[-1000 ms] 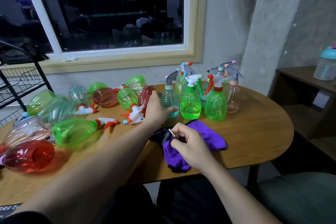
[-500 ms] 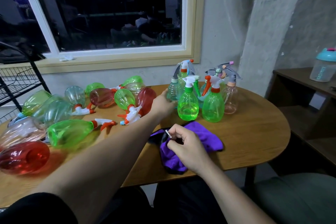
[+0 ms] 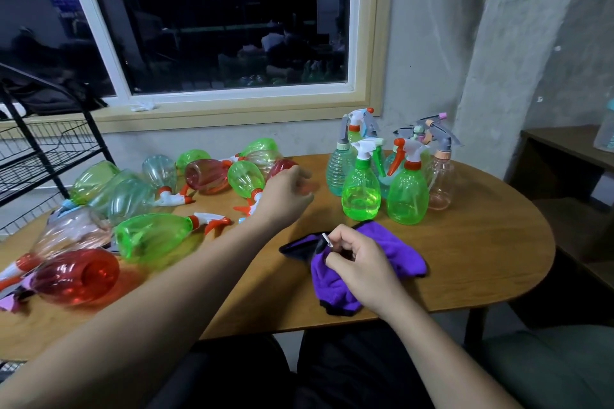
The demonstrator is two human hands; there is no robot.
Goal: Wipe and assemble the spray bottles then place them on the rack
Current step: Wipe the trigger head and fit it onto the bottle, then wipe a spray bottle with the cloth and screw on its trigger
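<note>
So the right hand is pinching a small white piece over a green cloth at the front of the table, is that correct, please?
Not quite: the cloth is purple, not green. The head view shows the right hand pinching a small white piece over that purple cloth at the front of the table.

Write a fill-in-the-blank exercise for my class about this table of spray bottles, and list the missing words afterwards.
1. The right hand grips a ____ cloth.
2. The red bottle nearest the camera lies on its ____.
3. The green bottle just beyond the cloth stands ____.
4. The black wire rack stands at the ____ end of the table.

Missing words: purple; side; upright; left.
</note>
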